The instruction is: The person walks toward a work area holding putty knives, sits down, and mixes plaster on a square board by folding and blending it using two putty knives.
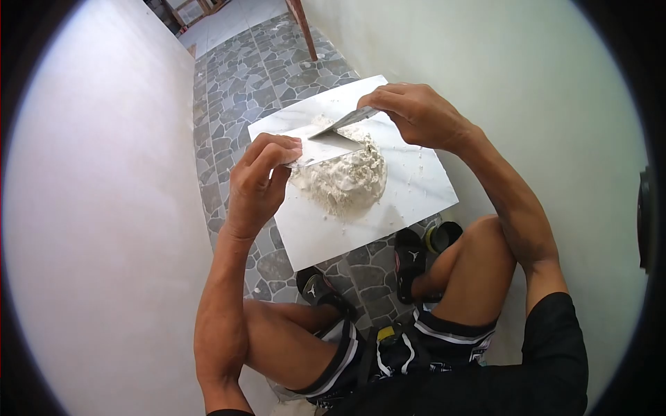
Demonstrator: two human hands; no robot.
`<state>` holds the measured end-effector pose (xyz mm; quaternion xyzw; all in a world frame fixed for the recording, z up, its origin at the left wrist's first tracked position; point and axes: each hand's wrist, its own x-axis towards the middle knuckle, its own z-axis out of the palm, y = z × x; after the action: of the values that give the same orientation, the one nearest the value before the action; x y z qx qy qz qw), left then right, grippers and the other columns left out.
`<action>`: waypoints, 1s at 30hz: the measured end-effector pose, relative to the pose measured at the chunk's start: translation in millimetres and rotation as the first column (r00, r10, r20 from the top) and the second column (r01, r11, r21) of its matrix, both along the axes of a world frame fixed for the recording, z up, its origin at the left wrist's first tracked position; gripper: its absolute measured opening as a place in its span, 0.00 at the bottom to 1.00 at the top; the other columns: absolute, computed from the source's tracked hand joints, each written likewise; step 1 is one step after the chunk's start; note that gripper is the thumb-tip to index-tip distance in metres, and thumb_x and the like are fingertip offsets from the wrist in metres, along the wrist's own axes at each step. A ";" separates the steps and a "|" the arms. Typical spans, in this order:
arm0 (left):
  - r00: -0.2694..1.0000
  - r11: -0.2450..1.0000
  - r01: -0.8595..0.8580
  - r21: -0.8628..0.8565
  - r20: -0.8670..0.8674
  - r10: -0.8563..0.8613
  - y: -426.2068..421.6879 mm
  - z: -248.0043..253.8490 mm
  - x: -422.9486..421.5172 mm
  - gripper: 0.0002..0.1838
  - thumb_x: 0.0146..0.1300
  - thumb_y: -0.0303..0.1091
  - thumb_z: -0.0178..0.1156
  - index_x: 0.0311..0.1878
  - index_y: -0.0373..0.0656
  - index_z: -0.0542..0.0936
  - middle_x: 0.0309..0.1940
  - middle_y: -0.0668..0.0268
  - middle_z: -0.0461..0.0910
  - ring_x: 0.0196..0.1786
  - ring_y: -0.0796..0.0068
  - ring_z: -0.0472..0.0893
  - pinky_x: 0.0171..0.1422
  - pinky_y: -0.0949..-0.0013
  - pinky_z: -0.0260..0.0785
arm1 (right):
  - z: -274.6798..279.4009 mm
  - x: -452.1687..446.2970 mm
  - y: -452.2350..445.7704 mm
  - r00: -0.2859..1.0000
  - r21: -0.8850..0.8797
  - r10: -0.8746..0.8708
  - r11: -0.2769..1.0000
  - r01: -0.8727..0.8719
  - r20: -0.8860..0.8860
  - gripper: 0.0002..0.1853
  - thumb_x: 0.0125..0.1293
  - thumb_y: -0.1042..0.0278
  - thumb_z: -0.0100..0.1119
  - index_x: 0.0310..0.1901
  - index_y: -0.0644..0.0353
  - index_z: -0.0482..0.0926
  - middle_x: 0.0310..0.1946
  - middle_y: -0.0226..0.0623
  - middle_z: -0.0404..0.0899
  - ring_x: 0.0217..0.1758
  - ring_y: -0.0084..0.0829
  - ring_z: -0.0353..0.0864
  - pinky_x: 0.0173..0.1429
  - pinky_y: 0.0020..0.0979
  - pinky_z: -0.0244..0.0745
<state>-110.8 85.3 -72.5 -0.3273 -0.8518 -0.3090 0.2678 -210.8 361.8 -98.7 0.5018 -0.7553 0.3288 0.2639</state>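
A mound of whitish, crumbly paste lies on a white marbled board. Above its left part, my left hand pinches the end of a flat, pale blade smeared with white. My right hand grips a second thin grey scraper, which slants down to the left. The tip of this scraper meets or overlaps the pale blade; contact cannot be made out for sure. Crumbs of the paste are scattered over the board around the mound.
Pale walls rise on both sides of a stone-patterned floor. A brown wooden leg stands beyond the board. Near my feet in black slides is a round dark container. My knees flank the board's near side.
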 end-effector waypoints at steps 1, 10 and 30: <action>1.000 1.000 0.002 0.002 -0.002 -0.002 0.5 0.0 0.3 0.12 0.54 0.11 0.61 0.38 0.39 0.78 0.39 0.63 0.82 0.49 0.64 0.85 0.50 0.66 0.79 | -3.2 -4.2 -2.5 1.000 0.021 -0.011 1.000 0.011 0.024 0.16 0.59 0.87 0.55 0.48 0.63 0.81 0.40 0.46 0.86 0.41 0.47 0.85 0.45 0.41 0.80; 0.992 0.982 -0.116 0.150 0.059 0.108 0.4 9.2 4.5 0.09 0.63 0.17 0.61 0.45 0.39 0.79 0.39 0.63 0.83 0.44 0.75 0.83 0.50 0.68 0.76 | -34.3 -26.6 -17.1 0.996 0.116 -0.082 0.990 0.079 0.023 0.16 0.60 0.86 0.54 0.47 0.60 0.82 0.43 0.43 0.85 0.45 0.44 0.84 0.50 0.40 0.80; 0.957 0.984 -0.136 -0.111 0.242 0.160 14.2 6.4 -19.8 0.15 0.69 0.29 0.57 0.57 0.37 0.80 0.43 0.53 0.85 0.40 0.67 0.84 0.47 0.64 0.76 | -9.8 8.6 -15.3 0.948 0.113 -0.073 0.987 0.113 -0.309 0.17 0.54 0.84 0.61 0.46 0.54 0.80 0.41 0.32 0.77 0.48 0.35 0.79 0.52 0.38 0.79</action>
<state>-130.6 99.5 -66.2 -0.2331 -0.9145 -0.2867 0.1651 -202.2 346.5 -108.5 0.5261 -0.7483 0.1854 0.3591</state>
